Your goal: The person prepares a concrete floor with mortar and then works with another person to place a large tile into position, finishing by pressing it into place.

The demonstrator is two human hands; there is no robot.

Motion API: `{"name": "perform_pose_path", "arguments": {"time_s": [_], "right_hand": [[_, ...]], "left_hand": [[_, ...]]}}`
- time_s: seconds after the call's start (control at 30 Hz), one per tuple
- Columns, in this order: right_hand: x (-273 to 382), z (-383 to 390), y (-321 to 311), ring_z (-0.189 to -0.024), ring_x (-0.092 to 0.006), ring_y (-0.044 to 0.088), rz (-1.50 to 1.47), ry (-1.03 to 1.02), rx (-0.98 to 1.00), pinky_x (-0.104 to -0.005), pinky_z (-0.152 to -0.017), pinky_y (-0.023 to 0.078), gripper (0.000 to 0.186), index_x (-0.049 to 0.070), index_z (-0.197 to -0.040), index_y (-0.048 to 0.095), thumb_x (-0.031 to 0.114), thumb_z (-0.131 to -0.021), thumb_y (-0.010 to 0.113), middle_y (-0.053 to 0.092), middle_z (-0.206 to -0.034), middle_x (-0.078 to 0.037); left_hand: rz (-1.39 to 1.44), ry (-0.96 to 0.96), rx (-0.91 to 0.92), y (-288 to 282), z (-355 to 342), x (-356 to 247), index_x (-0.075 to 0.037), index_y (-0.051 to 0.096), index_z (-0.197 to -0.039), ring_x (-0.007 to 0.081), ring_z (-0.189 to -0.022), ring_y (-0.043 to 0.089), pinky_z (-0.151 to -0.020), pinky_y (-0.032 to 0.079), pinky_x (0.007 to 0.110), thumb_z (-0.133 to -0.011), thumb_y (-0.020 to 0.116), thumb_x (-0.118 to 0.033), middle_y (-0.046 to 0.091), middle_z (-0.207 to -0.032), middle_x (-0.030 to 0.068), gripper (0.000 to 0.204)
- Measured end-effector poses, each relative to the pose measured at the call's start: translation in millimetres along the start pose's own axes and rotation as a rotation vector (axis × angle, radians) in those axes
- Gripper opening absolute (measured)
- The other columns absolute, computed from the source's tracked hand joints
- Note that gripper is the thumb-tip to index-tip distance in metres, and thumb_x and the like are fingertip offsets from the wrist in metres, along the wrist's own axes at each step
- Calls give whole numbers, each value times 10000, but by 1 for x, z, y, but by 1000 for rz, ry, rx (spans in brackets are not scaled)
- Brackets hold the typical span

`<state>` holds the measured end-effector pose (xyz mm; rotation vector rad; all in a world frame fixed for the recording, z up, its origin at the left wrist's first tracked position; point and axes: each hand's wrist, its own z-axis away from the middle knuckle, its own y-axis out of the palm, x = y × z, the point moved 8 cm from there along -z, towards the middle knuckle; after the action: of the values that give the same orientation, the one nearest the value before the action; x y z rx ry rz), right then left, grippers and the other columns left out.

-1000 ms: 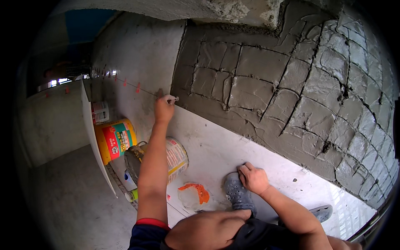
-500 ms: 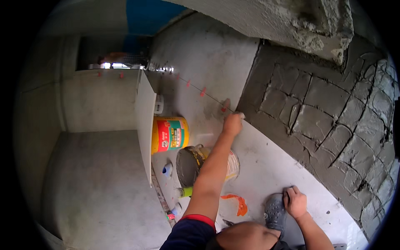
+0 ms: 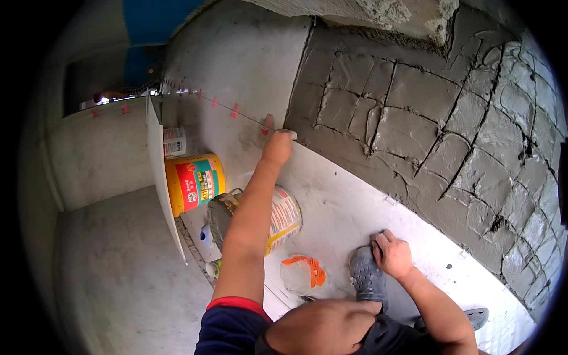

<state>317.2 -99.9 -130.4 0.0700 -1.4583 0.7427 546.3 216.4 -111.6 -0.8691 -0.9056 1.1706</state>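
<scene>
My left hand [image 3: 277, 147] is at the corner of a large grey tile [image 3: 331, 195], where its edge meets the grey mortar. Its fingers are closed, with a small pale bit at the fingertips too little to name. My right hand [image 3: 392, 255] rests low with curled fingers beside the toe of a grey clog [image 3: 367, 273]; whatever lies inside it is hidden. Scored wet mortar [image 3: 423, 89] spreads beyond the tile edge. Red tile clips [image 3: 235, 110] stand along the joint running from my left hand.
A mortar-smeared bucket [image 3: 285, 216] stands partly behind my left forearm. Past it are a yellow bucket [image 3: 195, 180] and a white tub [image 3: 174, 142]. An upright pale panel [image 3: 163, 183] is at left. An orange-printed plastic bag [image 3: 303, 275] lies nearby. Rough concrete [image 3: 408, 15] juts in above.
The view has shifted, so the scene sits farther left and higher. My left hand stays at the tile corner and my right hand beside the clog.
</scene>
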Motion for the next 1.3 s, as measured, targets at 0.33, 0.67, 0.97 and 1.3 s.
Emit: {"name": "perform_pose_path", "arguments": {"time_s": [0.33,0.67,0.97,1.3], "right_hand": [[1,-3,3,-562,-306,580,23,-16,2,-396,-516,502,98,93,-846,570,116,-760,610,544,-797,-93],[-1,-8,7,-600,-293,593,56,0,27,-394,-531,511,118,102,-859,568,125,-754,619,546,-839,-84],[0,-6,2,-605,-302,593,28,-19,24,-401,-539,512,103,98,-860,569,127,-767,605,546,-832,-95],[5,-1,-3,-645,-319,595,-21,-19,-10,-407,-567,506,82,84,-867,574,106,-791,594,562,-816,-112]], "left_hand": [[-199,152,52,12,-7,-15,-51,658,-807,315,-907,613,-784,514,419,-792,498,-60,644,-905,130,160],[121,77,-4,4,-5,-1,-49,665,-821,313,-872,603,-770,485,399,-695,572,44,633,-875,114,182],[35,-1,-58,-11,5,-12,-68,654,-798,315,-953,575,-831,460,396,-684,588,40,625,-879,84,171],[672,-210,-484,-37,126,-113,-44,517,-1034,340,-983,540,-879,426,396,-767,586,-20,575,-991,147,277]]}}
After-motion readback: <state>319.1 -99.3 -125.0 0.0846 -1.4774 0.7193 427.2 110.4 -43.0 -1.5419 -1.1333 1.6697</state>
